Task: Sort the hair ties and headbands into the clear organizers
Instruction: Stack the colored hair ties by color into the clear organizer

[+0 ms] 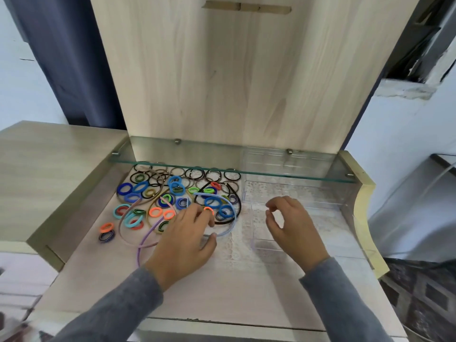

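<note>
An orange tie [208, 210] is pinched by the left hand [183, 239]; the right hand [293, 224] is held loosely curled, empty, over the organizer [291, 193].

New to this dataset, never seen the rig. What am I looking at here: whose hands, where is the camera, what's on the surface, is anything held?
There is no robot, just a person in grey sleeves. The single view comes from a camera on their head, looking forward and down.

The surface is a pale wooden dresser top with a glass shelf above its back. On the left lies a pile of hair ties in blue, orange, green and black, with thin headbands looped through it. On the right stands a clear organizer; it looks empty.

The left hand reaches into the pile, with an orange tie at its fingertips. The right hand hovers over the organizer, fingers curled, holding nothing visible.
</note>
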